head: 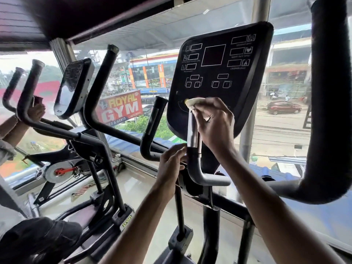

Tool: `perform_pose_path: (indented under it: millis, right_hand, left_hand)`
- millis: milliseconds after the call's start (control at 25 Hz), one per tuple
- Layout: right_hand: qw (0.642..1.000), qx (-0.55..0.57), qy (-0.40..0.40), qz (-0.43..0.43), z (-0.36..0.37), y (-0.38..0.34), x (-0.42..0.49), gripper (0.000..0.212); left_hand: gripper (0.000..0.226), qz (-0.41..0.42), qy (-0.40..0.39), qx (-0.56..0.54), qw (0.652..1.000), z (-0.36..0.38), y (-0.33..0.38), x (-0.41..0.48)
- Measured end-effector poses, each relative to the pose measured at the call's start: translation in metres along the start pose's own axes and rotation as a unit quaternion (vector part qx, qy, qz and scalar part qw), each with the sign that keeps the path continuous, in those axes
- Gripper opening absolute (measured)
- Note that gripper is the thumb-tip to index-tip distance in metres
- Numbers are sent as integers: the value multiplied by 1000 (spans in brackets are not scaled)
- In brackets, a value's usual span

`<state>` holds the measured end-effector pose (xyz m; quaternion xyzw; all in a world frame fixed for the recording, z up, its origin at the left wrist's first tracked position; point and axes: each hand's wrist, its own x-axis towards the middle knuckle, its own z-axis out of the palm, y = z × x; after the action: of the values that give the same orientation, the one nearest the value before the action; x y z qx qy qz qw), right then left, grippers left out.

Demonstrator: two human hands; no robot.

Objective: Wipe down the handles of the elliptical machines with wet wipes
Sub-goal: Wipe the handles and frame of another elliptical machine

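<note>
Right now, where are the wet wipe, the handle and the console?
wet wipe (193, 101): head view, its folded pale edge.
handle (192, 130): head view, middle of its silver sleeve.
console (213, 77): head view, dark face.

Right grip (213, 121) pinches wet wipe (194, 102) atop handle (192, 130); left grip (171, 164) holds handle lower.

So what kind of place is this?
Most likely a gym: a row of elliptical machines with long black handles, a console with workout readouts, and a ROYAL GYM sign outside the window.
</note>
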<state>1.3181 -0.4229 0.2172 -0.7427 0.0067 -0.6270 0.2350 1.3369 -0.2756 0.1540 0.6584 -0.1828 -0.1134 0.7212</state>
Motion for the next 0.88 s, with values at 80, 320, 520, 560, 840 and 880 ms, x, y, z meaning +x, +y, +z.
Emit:
perform_pose_path:
  millis: [80,320,520,560,840,880]
  right_hand:
    - [999,-7,-29,-17,-6,-2,-17,11]
    - [998,-17,-53,-9,-22,-16,-84,9]
    - [995,-14,-96,-33,-41,-23,-135,13]
    - [996,-23,-86,-18,-40,-23,-136,13]
    - [987,-119,-102,-38,-25,-32,-162,21]
    - [988,-113,-98,-43,-30,-30,-171,19]
  left_hand:
    - [21,-10,-27,-19,999,-5,-3,4]
    - [19,-24,-130,-47,990,-22,-5,11]
    - [36,-41,-141,-67,987,-26,-4,15]
    - [35,-44,-142,-71,986,-26,-3,15]
    - [25,-59,-168,-78,981,-27,4,20]
    - [27,-59,-163,-81,982,-27,3,19]
